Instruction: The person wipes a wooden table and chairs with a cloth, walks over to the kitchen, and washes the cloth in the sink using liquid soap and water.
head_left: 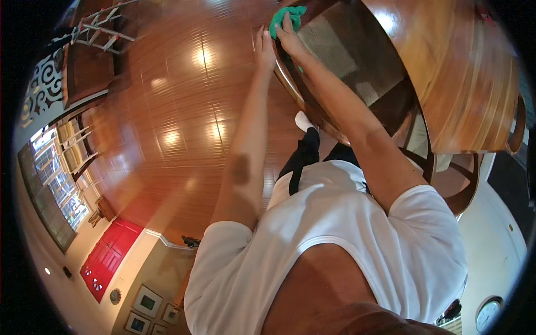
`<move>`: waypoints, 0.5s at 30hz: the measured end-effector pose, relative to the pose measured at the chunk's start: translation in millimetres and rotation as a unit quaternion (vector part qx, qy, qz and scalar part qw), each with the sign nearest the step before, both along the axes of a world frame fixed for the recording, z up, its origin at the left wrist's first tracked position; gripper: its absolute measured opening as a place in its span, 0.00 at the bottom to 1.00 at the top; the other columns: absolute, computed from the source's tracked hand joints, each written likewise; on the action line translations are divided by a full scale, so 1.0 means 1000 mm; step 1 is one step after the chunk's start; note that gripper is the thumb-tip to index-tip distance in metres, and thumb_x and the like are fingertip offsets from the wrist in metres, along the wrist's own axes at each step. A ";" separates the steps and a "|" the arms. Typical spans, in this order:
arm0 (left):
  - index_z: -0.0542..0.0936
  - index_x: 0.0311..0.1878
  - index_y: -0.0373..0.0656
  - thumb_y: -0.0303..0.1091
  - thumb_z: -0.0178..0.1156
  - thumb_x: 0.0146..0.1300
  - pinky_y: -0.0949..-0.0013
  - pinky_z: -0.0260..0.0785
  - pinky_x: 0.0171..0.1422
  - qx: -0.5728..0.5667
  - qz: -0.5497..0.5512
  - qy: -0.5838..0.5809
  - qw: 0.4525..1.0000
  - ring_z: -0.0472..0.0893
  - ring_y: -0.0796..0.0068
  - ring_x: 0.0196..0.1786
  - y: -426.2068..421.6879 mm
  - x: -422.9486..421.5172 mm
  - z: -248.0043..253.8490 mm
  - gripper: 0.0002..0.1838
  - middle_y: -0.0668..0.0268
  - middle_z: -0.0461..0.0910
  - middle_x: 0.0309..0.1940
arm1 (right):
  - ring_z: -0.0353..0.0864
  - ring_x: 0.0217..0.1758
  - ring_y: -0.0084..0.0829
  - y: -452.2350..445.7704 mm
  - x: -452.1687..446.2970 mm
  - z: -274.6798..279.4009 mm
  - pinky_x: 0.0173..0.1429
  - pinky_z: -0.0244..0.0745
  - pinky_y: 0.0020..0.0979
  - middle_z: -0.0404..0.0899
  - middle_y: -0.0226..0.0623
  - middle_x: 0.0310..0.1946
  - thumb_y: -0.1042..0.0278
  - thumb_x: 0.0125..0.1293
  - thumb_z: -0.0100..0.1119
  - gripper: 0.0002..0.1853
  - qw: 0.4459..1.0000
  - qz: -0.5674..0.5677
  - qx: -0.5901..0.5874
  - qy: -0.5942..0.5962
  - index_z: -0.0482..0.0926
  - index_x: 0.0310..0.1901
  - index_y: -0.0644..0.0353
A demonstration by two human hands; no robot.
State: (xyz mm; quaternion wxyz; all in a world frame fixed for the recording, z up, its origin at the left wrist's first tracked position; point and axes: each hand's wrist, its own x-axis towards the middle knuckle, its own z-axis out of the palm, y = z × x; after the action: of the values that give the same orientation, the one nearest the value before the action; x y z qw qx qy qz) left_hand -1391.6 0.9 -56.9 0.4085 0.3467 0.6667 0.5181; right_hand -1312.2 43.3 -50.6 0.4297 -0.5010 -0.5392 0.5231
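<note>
right hand (287,42): fingers bent over the green cloth (295,12), grasping it in a loose bunch at the far end of the curved rail (288,84) of a dark wooden piece, probably a chair. left hand (264,49): just beside the right, fingers at the outer side of the rail; clasped round it or only resting there, cannot tell. underside of the cloth hidden. a scrap of green shows lower down by the right forearm; same cloth or not, unclear.

desk (469,72) to the right of the chair, glossy.

risks, as judged: both arms reach well out, so weight may come onto the rail; if the left hand is not steadying it, a hard push could tip or slide the chair, perhaps into the desk. loose folds of cloth could catch on the rail's end, or slip out if the fingers slacken. floor (167,106) shiny, foot in a white sock (302,121) near the rail: poor grip, a slip likely if the person leans further.
</note>
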 end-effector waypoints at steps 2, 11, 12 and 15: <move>0.70 0.62 0.40 0.51 0.43 0.73 0.63 0.63 0.61 0.091 -0.002 0.069 0.993 0.74 0.62 0.55 0.000 0.001 -0.005 0.27 0.55 0.77 0.51 | 0.50 0.74 0.52 -0.025 0.029 -0.010 0.74 0.47 0.42 0.53 0.58 0.69 0.57 0.72 0.42 0.29 0.988 0.153 0.032 -0.018 0.56 0.68 0.67; 0.69 0.63 0.39 0.53 0.42 0.72 0.59 0.58 0.67 0.051 0.027 0.058 0.997 0.70 0.53 0.62 -0.001 0.003 -0.012 0.28 0.50 0.73 0.58 | 0.53 0.72 0.53 -0.192 0.242 0.046 0.72 0.52 0.48 0.57 0.51 0.68 0.54 0.68 0.44 0.22 0.816 0.459 0.215 -0.278 0.69 0.58 0.58; 0.69 0.63 0.37 0.53 0.42 0.72 0.60 0.58 0.68 0.048 0.020 0.065 0.997 0.69 0.55 0.63 -0.001 -0.001 -0.012 0.29 0.50 0.72 0.58 | 0.55 0.70 0.53 -0.185 0.228 0.054 0.70 0.54 0.48 0.58 0.52 0.68 0.53 0.69 0.44 0.21 0.849 0.455 0.097 -0.250 0.70 0.56 0.58; 0.68 0.63 0.33 0.55 0.43 0.72 0.62 0.57 0.69 0.042 -0.005 0.070 0.997 0.68 0.58 0.63 -0.005 0.006 0.003 0.32 0.50 0.72 0.58 | 0.60 0.67 0.53 -0.150 0.155 0.079 0.67 0.57 0.49 0.59 0.54 0.66 0.53 0.70 0.42 0.19 0.862 0.426 -0.105 -0.254 0.70 0.52 0.59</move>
State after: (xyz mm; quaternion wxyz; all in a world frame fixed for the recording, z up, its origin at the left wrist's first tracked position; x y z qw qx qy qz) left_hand -1386.0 -4.3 -53.8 0.3485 0.4021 0.6696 0.5182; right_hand -1157.5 -106.4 28.4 -0.0418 -0.3801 -0.7325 0.5632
